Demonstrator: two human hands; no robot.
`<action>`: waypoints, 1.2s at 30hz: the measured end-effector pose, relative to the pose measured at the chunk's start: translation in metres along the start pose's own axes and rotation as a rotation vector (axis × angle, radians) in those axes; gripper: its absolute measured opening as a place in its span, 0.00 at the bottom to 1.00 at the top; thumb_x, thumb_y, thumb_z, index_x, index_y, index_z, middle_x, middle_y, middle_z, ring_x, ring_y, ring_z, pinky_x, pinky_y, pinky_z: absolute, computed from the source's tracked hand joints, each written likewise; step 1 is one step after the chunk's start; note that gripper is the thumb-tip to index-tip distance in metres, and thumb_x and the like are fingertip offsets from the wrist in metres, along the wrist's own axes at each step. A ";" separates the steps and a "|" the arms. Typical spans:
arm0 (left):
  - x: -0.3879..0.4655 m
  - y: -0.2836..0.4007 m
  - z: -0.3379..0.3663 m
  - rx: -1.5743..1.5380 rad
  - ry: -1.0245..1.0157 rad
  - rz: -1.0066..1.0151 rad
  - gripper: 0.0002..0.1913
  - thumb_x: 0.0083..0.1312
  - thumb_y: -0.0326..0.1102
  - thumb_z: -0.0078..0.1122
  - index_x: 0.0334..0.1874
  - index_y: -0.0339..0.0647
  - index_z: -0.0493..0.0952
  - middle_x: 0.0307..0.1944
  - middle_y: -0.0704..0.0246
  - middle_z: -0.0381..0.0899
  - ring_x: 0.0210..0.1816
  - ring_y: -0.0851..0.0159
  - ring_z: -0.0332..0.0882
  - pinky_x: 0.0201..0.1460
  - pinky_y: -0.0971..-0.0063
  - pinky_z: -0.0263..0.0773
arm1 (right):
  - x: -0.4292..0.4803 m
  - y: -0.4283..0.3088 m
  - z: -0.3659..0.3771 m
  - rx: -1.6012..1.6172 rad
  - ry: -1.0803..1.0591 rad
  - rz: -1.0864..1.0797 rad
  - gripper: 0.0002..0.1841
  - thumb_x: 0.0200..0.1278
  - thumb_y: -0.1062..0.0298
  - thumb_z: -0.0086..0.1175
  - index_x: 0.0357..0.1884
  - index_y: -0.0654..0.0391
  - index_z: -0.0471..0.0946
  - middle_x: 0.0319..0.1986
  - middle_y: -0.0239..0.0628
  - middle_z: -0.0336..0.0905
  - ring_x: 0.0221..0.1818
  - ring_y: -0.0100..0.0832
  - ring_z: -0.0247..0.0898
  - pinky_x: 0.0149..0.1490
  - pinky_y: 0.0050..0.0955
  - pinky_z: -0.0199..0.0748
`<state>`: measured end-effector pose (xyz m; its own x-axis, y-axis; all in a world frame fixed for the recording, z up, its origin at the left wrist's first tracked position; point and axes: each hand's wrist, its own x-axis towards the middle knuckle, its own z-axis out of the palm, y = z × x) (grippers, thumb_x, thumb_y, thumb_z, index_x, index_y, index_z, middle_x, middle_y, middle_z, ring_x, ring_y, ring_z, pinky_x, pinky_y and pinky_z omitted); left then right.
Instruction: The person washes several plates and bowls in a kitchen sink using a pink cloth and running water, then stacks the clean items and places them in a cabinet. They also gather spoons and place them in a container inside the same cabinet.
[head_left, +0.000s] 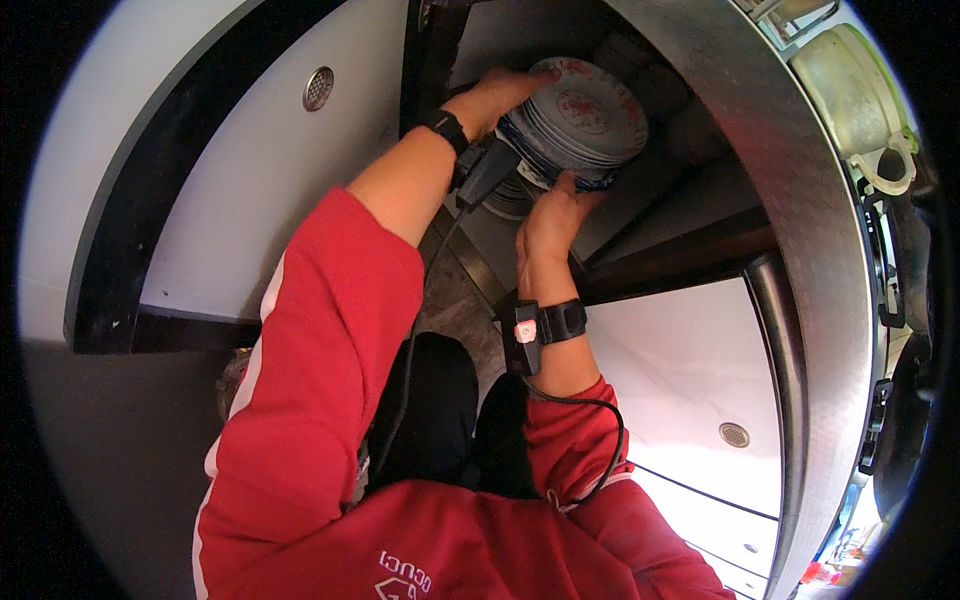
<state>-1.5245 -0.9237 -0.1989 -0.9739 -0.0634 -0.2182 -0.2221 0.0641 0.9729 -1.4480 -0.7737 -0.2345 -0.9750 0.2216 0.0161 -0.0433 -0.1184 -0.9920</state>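
A stack of patterned ceramic plates is inside a dark, low cabinet, between my two hands. My left hand grips the stack's left edge, with the thumb side over the rim. At the near edge, my right hand holds the lower plates, its fingers partly hidden beneath them. The top plate has red floral marks, and blue-rimmed pieces show lower down. Under the stack, close to the cabinet's front, another round dish is partly covered. Whether the stack rests on it or is lifted cannot be told.
An open white cabinet door with a dark frame stands at left. More dishware sits dimly deeper inside. The metal counter edge curves along the right, with a translucent pitcher above. Cables run from both wrist straps.
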 end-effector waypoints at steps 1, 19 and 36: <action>-0.006 -0.003 0.003 -0.091 0.076 -0.027 0.44 0.66 0.66 0.49 0.77 0.48 0.52 0.78 0.57 0.47 0.76 0.45 0.44 0.71 0.41 0.47 | -0.003 -0.001 -0.001 -0.025 -0.034 -0.014 0.40 0.75 0.60 0.42 0.74 0.71 0.34 0.75 0.61 0.31 0.78 0.48 0.33 0.77 0.35 0.33; 0.007 -0.039 0.052 -0.575 0.270 -0.186 0.19 0.76 0.36 0.43 0.58 0.22 0.63 0.42 0.45 0.81 0.39 0.51 0.85 0.35 0.67 0.84 | -0.033 0.052 -0.029 -0.152 -0.416 0.049 0.30 0.73 0.72 0.38 0.75 0.65 0.45 0.73 0.53 0.45 0.71 0.46 0.55 0.69 0.37 0.58; 0.098 -0.089 0.098 -1.396 0.158 -0.347 0.33 0.64 0.56 0.49 0.61 0.33 0.65 0.59 0.58 0.72 0.38 0.52 0.78 0.32 0.63 0.71 | -0.032 0.102 -0.117 -0.526 -0.729 0.080 0.32 0.76 0.54 0.40 0.71 0.70 0.54 0.69 0.59 0.56 0.71 0.51 0.54 0.72 0.37 0.52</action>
<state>-1.6050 -0.8376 -0.3147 -0.8456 0.0135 -0.5336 -0.1252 -0.9768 0.1736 -1.3959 -0.6794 -0.3505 -0.8750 -0.4578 -0.1573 -0.0389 0.3905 -0.9198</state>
